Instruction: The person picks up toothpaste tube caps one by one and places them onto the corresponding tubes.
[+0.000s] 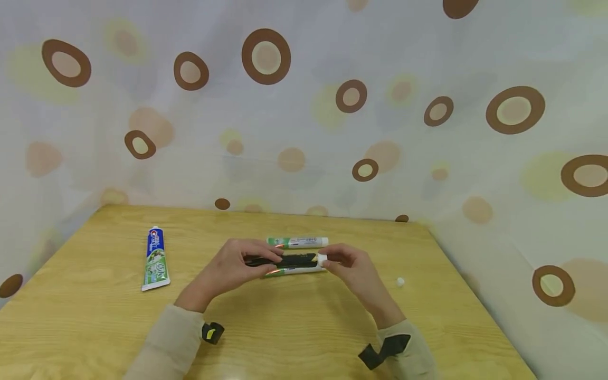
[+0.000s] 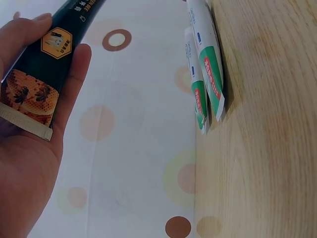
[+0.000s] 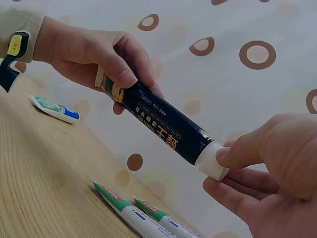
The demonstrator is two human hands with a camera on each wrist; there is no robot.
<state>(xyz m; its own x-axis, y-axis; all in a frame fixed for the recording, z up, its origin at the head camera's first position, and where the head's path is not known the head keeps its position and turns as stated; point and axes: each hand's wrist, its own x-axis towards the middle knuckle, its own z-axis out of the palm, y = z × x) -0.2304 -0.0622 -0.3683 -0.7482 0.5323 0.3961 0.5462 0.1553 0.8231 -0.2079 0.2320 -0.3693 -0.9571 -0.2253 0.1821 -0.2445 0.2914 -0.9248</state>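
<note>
Smooth dark tube (image 3: 161, 121) with apparently plastic cap (image 3: 211, 162), wood-grained tabletop (image 1: 271, 327).

Big gold 蜂王 is readable on the dark tube (image 3: 161, 124), plus smaller print I can't make out. Blue-green tube (image 1: 155, 258) looks like Crest. Lettering on the white-green tubes (image 3: 130, 214)? Way too tiny for me.

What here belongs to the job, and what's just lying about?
Apparently in use:
dark gold-printed squeeze tube, held by the left hand
round white cap, pinched by the right hand

Seemingly lying about:
two green-and-white squeeze tubes
blue-and-green squeeze tube
small white piece
</note>
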